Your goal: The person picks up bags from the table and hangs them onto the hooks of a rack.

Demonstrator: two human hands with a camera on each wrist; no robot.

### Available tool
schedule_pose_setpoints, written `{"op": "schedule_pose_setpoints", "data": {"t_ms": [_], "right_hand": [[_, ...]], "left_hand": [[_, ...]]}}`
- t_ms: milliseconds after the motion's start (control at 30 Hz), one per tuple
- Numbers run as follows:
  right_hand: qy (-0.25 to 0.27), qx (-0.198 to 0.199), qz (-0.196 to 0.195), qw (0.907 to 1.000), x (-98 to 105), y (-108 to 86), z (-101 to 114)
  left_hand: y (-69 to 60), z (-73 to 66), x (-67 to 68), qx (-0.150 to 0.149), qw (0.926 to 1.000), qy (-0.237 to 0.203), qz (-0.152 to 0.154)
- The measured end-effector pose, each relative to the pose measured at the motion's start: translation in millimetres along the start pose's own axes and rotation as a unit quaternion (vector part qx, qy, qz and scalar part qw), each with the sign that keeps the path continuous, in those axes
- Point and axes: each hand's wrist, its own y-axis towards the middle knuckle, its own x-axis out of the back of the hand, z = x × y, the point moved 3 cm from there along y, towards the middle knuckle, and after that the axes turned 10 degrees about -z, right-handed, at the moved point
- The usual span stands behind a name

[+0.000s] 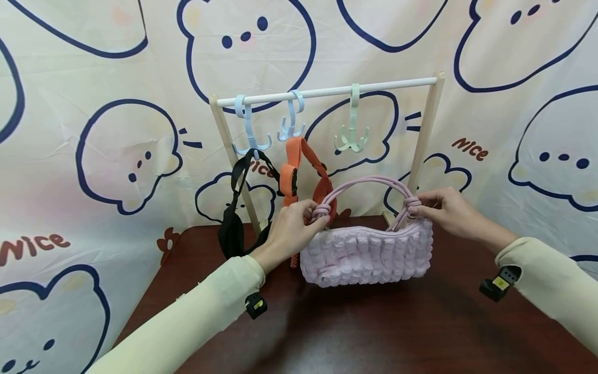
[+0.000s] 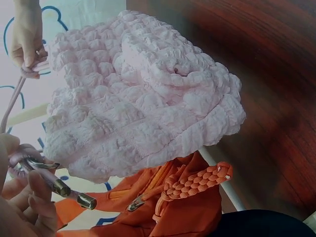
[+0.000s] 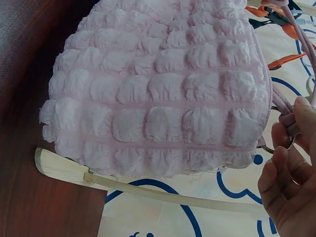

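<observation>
A pale pink, puffy quilted handbag hangs upright from its knotted pink cord handle, in front of a small rack. My left hand pinches the handle's left knot, and my right hand pinches the right knot. Up close in the left wrist view, metal-tipped cord ends stick out beside the left fingers. The right wrist view shows the bag's bubbled side and a metal ring near the right fingers. Whether the bag's underside touches the table is hard to tell.
A white rail on wooden posts carries two blue hooks and a green hook. A black bag hangs at the left. Beside it is an orange bag with a braided pull, partly hidden. Dark wooden tabletop lies below.
</observation>
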Motion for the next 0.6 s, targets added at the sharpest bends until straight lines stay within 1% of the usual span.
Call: {"op": "schedule_pose_setpoints", "data": {"t_ms": [167,267,433,500,600], "right_hand": [[-0.016,-0.016,-0.002,0.9997,1.1,-0.6,1.1],[-0.023,-0.022,-0.011,0.9994,1.7,-1.0,1.7],[-0.014,0.000,-0.037,0.9992,2.3,0.0,5.0],[-0.009,0.007,-0.043,0.9990,2.1,0.9,6.1],[-0.008,0.008,-0.046,0.9989,2.0,1.7,7.4]], "left_hand": [[0.6,-0.6,0.3,0.003,1.0000,-0.004,-0.002],[2.0,-1.5,0.9,0.001,1.0000,-0.007,-0.007],[4.7,-2.8,2.7,-0.005,0.9999,-0.009,-0.013],[5.2,-3.4,3.5,-0.007,0.9998,-0.006,-0.016],[5.7,-3.9,4.4,-0.007,0.9998,-0.002,-0.018]]}}
